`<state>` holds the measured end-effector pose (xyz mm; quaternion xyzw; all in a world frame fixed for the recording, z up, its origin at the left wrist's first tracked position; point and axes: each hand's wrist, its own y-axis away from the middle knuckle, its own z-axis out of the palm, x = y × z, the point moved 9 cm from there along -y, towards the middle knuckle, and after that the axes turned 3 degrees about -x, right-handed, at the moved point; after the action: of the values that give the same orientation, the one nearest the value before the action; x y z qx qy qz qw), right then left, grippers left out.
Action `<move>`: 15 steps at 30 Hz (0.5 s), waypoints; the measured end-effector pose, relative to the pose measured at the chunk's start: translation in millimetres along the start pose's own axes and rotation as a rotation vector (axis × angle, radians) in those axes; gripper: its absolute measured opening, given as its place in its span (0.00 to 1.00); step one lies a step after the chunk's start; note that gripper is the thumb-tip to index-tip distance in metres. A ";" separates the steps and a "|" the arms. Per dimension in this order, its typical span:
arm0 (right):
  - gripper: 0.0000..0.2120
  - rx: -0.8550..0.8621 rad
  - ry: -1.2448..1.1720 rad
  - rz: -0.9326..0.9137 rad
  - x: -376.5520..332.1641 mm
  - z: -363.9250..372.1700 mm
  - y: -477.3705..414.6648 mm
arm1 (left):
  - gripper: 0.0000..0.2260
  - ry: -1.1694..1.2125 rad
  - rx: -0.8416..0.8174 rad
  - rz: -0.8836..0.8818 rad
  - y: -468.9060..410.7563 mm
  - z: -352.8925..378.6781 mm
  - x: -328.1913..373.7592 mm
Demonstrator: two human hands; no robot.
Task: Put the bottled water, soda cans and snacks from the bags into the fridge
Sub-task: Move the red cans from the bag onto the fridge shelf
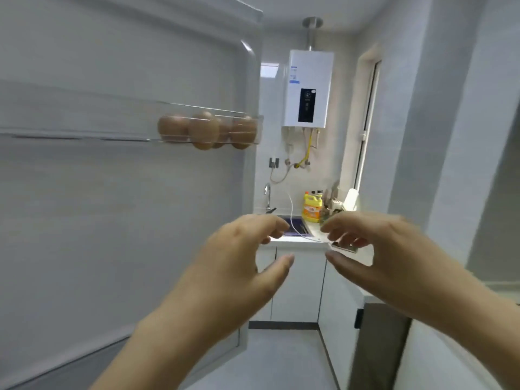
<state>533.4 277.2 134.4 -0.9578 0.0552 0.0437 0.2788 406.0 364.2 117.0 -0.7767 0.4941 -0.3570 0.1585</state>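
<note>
The open fridge door (112,206) fills the left of the head view, its inner side facing me. A clear door shelf (208,128) on it holds several brown eggs (204,130). My left hand (242,257) and my right hand (377,249) are raised side by side in mid-air in front of me, palms facing each other, fingers loosely curved with nothing between them. No bags, bottles, cans or snacks are in view.
Behind the hands runs a white counter (298,240) with a sink (294,226), a tap (267,195), a yellow detergent bottle (311,208) and a flat device on a white cable (342,246). A white water heater (308,88) hangs on the wall. A grey appliance edge (377,342) stands at lower right.
</note>
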 end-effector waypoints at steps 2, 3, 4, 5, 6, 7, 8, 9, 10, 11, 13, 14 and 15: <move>0.16 -0.016 0.051 0.067 36.2 -7.8 16.3 | 0.16 0.037 -0.042 0.057 -18.4 32.5 21.3; 0.17 -0.025 0.080 0.100 52.7 -12.0 24.5 | 0.17 0.055 -0.066 0.084 -26.8 48.8 31.2; 0.18 -0.029 0.105 0.133 69.0 -16.4 32.8 | 0.17 0.073 -0.092 0.112 -34.4 64.7 40.8; 0.18 -0.029 0.126 0.167 85.0 -20.8 41.3 | 0.17 0.089 -0.119 0.136 -42.2 81.2 49.3; 0.18 -0.027 0.146 0.203 100.7 -24.9 50.0 | 0.17 0.106 -0.145 0.158 -50.1 97.0 57.4; 0.17 -0.028 0.165 0.240 115.7 -28.3 58.5 | 0.17 0.127 -0.167 0.178 -58.2 111.9 65.2; 0.17 -0.031 0.184 0.277 130.7 -30.9 67.1 | 0.17 0.146 -0.186 0.203 -66.8 126.6 73.5; 0.16 -0.035 0.202 0.315 144.8 -33.6 75.3 | 0.17 0.161 -0.204 0.230 -75.5 141.5 82.0; 0.16 -0.035 0.218 0.356 158.9 -36.3 83.1 | 0.17 0.178 -0.225 0.258 -83.9 156.4 90.7; 0.15 -0.034 0.236 0.402 172.5 -39.3 90.8 | 0.18 0.203 -0.249 0.285 -91.6 171.7 98.9; 0.14 -0.030 0.265 0.505 197.6 -46.0 107.9 | 0.18 0.268 -0.309 0.335 -104.5 201.2 115.6; 0.13 -0.022 0.280 0.556 208.9 -50.7 116.5 | 0.18 0.299 -0.338 0.366 -110.5 214.5 124.7; 0.12 -0.016 0.297 0.603 218.9 -55.2 124.6 | 0.18 0.322 -0.365 0.399 -116.3 227.4 133.1</move>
<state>736.9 125.1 89.8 -0.8965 0.3756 -0.0155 0.2346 678.0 276.4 81.6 -0.6136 0.7113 -0.3429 0.0032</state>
